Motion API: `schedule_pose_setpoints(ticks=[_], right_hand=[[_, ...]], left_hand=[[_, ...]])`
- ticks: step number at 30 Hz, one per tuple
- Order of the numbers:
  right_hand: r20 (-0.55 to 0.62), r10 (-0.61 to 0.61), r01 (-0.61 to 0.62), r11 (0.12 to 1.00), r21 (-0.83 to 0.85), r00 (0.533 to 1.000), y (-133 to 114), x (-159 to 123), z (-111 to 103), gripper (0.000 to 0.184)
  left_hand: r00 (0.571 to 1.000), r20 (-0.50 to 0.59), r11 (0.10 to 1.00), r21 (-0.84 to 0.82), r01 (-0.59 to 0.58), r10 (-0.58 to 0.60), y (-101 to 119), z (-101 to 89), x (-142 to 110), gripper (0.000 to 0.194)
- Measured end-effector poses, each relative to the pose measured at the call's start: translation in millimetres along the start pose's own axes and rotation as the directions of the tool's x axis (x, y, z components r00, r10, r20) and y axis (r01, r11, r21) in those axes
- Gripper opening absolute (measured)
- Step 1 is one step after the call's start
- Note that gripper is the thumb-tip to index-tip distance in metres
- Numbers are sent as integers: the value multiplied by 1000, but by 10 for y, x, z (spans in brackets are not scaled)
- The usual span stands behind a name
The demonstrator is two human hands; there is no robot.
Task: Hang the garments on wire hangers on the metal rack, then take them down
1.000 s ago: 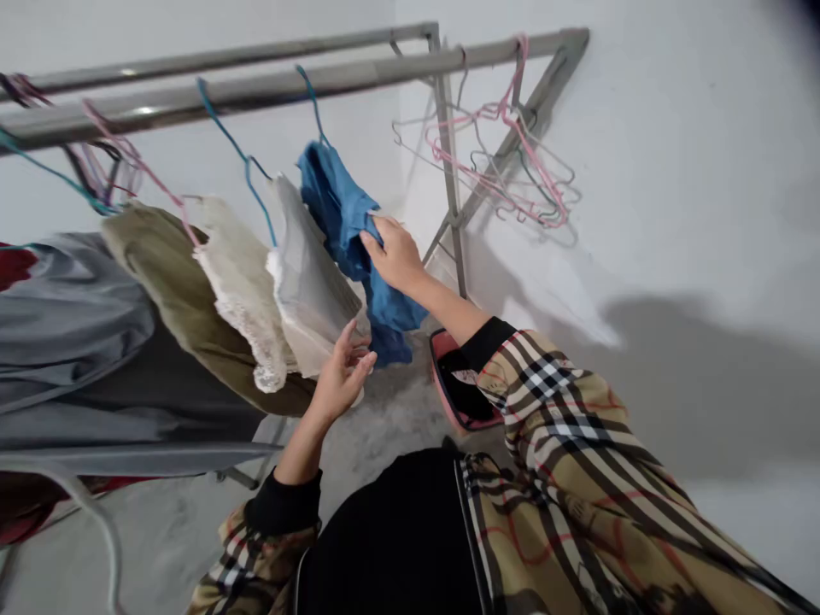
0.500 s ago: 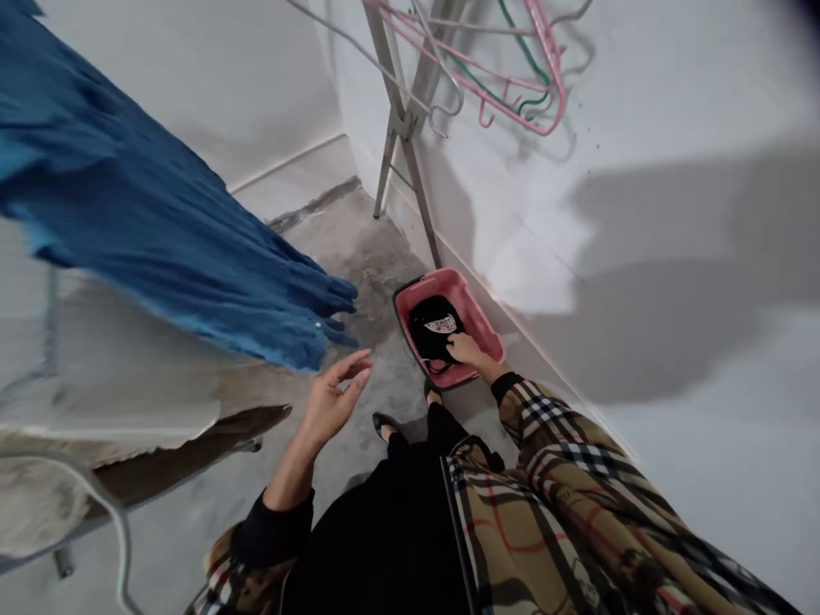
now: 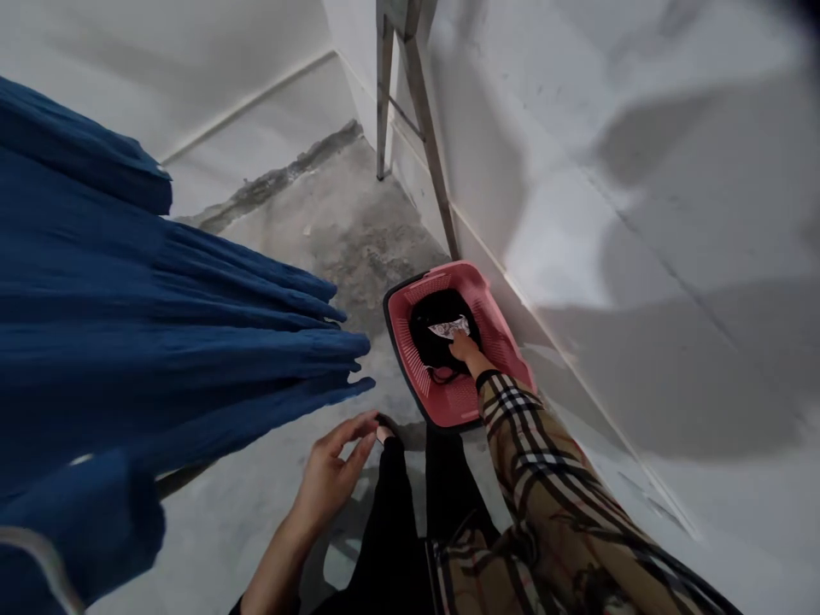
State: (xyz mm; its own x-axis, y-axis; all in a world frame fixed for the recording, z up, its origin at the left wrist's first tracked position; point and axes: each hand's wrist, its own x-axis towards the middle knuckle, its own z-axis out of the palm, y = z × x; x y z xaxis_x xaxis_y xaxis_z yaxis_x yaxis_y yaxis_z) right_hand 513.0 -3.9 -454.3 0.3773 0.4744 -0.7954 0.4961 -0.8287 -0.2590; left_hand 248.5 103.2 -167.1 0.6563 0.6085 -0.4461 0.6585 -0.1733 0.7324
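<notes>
A black garment [image 3: 430, 342] with a white patterned patch [image 3: 448, 328] lies bunched in a pink laundry basket [image 3: 506, 350] with a dark rim on the floor. My right hand [image 3: 464, 347] reaches down into the basket, its fingers closed on the garment beside the patch. My left hand [image 3: 333, 470] hovers in front of my legs, fingers loosely curved and thumb apart, with nothing in it. Left of it hangs a long blue garment [image 3: 160, 307], whose gathered hem ends above the floor near my left fingertips.
A metal rack leg [image 3: 423, 128] stands behind the basket, near the corner. The white wall [image 3: 692, 256] runs close along the right side. A pale curved tube [image 3: 44, 555] shows at the lower left. My feet stand on the concrete floor [image 3: 365, 231] just before the basket.
My right hand has left the blue garment on the rack and gone down into the basket. The view has tilted down, taking the rail and hangers out of sight. My left hand stays raised.
</notes>
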Motion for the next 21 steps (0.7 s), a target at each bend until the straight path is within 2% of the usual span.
schedule_pose_setpoints(ticks=[3,5,7,10,13,16,18,21], right_hand=[[-28,-15,14,1000,-19,1000,-44,457,109,45],[-17,-13,12,999,-34,1000,-58,654,196,45],[-2,-1,0,999,-52,1000,-56,745,292,42],[13,12,-11,997,-71,1000,-39,665,434,37],[-21,-10,9,998,-58,1000,-39,346,527,33],[-153,-70,68,998,-14,986,-57,-162,544,23],[-275,-124,134,991,20,954,-67,-573,518,20],[-438,-197,244,968,54,877,-76,-1231,430,26]], left_hand=[[999,10,999,8,49,-49,-213,76,-5,29],[996,18,996,9,89,-89,-335,104,-36,29],[991,21,992,16,129,-129,-435,119,-79,30],[983,32,984,12,179,-180,-541,139,-144,33],[978,55,980,-3,199,-199,-588,172,-187,35],[984,79,987,-16,162,-160,-566,226,-201,35],[988,94,991,-25,129,-126,-526,277,-200,35],[990,115,996,-28,88,-84,-458,363,-181,37]])
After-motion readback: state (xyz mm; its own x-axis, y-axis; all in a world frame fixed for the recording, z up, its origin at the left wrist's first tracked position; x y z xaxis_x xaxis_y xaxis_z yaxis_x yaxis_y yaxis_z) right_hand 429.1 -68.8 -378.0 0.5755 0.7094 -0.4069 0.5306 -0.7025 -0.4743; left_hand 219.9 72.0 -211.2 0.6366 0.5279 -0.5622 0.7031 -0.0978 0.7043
